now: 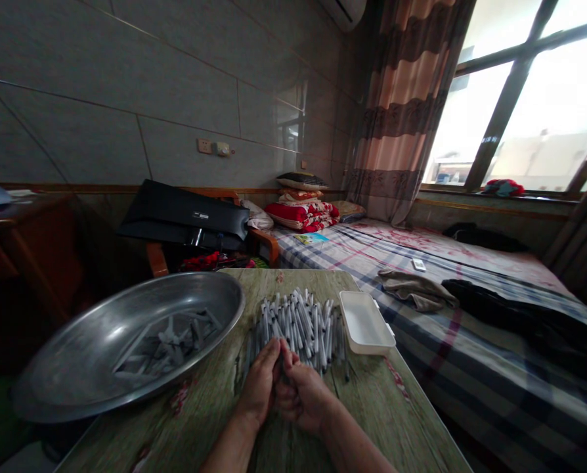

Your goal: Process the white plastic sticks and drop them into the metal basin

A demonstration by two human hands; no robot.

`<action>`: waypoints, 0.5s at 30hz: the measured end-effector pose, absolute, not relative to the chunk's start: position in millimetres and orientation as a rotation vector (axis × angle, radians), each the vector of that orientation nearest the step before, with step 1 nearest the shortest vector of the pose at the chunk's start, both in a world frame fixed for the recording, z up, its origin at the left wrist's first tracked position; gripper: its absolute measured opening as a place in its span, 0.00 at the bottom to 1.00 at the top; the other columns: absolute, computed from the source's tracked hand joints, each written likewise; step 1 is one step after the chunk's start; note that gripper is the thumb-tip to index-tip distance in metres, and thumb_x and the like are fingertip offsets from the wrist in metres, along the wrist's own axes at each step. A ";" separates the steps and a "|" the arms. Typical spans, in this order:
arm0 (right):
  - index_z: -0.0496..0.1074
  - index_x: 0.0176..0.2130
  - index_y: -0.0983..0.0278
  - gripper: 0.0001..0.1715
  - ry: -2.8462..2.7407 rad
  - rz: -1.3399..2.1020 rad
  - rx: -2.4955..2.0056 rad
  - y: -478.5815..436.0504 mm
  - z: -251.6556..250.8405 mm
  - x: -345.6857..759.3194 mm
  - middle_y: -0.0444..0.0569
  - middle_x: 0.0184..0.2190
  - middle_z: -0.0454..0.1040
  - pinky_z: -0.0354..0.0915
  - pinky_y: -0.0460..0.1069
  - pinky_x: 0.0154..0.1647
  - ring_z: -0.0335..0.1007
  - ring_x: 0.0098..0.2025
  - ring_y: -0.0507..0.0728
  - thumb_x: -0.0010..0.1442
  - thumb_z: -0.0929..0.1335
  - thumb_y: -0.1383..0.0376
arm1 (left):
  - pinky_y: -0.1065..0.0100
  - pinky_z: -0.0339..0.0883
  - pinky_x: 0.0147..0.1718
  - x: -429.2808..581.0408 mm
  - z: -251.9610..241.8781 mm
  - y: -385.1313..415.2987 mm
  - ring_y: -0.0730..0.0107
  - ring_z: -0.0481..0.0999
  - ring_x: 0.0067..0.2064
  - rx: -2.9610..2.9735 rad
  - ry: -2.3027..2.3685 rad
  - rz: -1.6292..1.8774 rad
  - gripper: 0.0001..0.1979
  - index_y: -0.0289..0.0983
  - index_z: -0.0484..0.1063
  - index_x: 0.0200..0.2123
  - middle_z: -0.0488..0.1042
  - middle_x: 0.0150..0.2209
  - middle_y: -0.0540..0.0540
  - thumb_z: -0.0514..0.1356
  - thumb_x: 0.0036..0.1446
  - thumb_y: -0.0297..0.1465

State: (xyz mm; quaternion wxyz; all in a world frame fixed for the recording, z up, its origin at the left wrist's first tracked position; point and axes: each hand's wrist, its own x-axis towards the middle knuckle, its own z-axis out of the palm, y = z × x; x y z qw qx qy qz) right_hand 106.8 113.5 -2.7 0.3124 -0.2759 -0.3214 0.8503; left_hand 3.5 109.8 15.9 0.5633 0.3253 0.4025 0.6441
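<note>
My left hand (262, 381) and my right hand (301, 394) are pressed together at the front of the table, fingers closed. A small dark bit shows between them, but the fingers hide what it is. Just beyond my fingertips lies a heap of slim pens (301, 322), with whitish barrels and dark ends. To the left stands a wide metal basin (77, 322); inside it are several loose translucent white pieces (170, 338), too blurred to name. Right of the heap sits an open white plastic box (366, 322) with nothing in it.
The wood-patterned table (215, 420) carries all of this, and the basin overhangs its left edge. A bed with a plaid sheet (402, 341) adjoins the right side, with dark clothing (520, 322) on it. Behind, a black monitor-like panel (190, 213) leans on a wooden chair (270, 246).
</note>
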 end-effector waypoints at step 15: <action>0.65 0.43 0.58 0.20 -0.950 2.085 -0.947 114.1 2.5 108.1 0.30 0.13 0.54 0.33 0.41 0.16 0.40 0.11 0.44 0.56 0.67 0.49 | 0.54 0.71 0.41 1.2 7.0 116.2 0.49 0.79 0.42 0.820 0.948 1.450 0.20 0.39 0.75 0.28 0.80 0.31 0.41 0.66 0.43 0.50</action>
